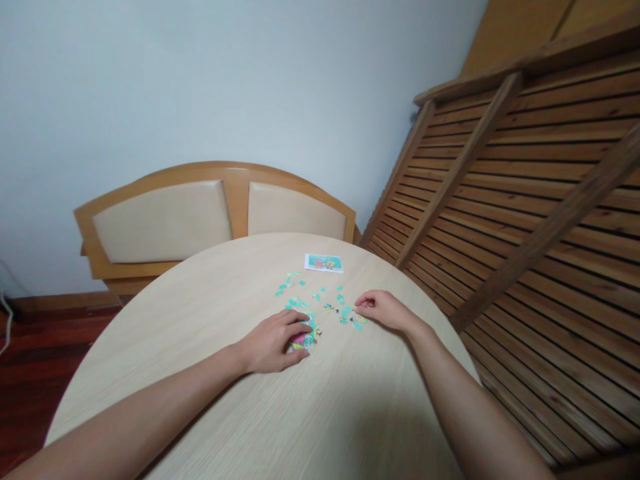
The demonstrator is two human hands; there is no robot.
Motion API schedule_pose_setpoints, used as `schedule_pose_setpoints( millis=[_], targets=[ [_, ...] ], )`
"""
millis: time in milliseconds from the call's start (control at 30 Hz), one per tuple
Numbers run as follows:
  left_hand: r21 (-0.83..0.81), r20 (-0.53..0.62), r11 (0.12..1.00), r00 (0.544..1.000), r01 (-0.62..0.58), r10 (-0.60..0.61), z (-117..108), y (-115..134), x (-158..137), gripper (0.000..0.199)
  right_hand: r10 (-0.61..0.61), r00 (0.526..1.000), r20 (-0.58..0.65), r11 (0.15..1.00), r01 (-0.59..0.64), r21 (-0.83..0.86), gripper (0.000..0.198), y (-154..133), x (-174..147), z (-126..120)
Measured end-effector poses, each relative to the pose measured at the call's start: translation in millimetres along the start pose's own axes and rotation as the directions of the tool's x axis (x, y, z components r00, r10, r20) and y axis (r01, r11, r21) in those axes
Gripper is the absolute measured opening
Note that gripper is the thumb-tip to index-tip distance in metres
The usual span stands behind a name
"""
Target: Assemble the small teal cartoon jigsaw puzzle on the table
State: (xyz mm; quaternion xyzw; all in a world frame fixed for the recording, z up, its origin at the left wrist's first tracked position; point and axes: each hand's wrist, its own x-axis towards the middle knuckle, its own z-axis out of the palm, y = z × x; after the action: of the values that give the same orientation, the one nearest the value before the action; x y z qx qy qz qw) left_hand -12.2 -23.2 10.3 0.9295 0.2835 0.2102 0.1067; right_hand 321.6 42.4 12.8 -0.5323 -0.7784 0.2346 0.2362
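A partly joined jigsaw puzzle (299,339), with pink, green and turquoise areas, lies on the round table. My left hand (276,341) rests over its left part with fingers apart, hiding some of it. Loose turquoise puzzle pieces (345,312) are scattered to the right of it. At their right edge is my right hand (383,308), thumb and forefinger pinched together low over the table. Whatever is between those fingertips is too small to make out. More loose pieces (287,283) lie farther back.
A picture card (324,263) with a turquoise cartoon scene lies behind the pieces. The pale round table (210,293) stands before a padded wooden headboard (165,223). A slatted wooden panel (500,200) leans close by on the right. Dark red flooring (45,353) shows at left.
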Motion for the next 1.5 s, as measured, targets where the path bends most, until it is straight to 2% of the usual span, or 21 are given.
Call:
schedule_pose_setpoints(
  millis=[333,633,733,833,1000,1200,1500],
  targets=[
    [0.016,0.009,1.000,1.000,0.000,0.000,-2,2,0,0.039,-0.020,1.000,0.015,0.997,0.021,-0.080,0.024,0,0,-1],
    [0.037,0.015,0.999,1.000,-0.004,0.003,-1,0,-1,0.040,0.014,0.999,0.033,0.991,-0.009,-0.134,0.020,-4,-1,0],
    [0.040,0.017,0.999,1.000,0.001,-0.002,0,1,-1,0.040,0.019,0.999,0.045,0.997,-0.016,-0.073,0.020,-6,-2,0],
    [0.039,0.015,0.999,1.000,0.004,-0.004,0,1,-1,0.040,0.005,0.996,0.089,0.998,-0.011,0.065,0.021,-12,-3,-2],
    [0.034,0.001,0.999,1.000,-0.003,0.003,1,0,-1,0.040,-0.061,0.990,0.128,0.973,0.030,0.228,0.032,-36,-5,1],
    [0.049,0.005,0.999,1.000,-0.008,0.007,2,-1,-1,0.040,-0.144,0.965,0.219,0.947,0.070,0.314,0.034,-62,-6,19],
    [0.062,0.017,0.998,1.000,-0.001,0.000,2,0,0,0.041,-0.193,0.939,0.283,0.928,0.082,0.363,0.025,-73,-6,42]
  ],
)
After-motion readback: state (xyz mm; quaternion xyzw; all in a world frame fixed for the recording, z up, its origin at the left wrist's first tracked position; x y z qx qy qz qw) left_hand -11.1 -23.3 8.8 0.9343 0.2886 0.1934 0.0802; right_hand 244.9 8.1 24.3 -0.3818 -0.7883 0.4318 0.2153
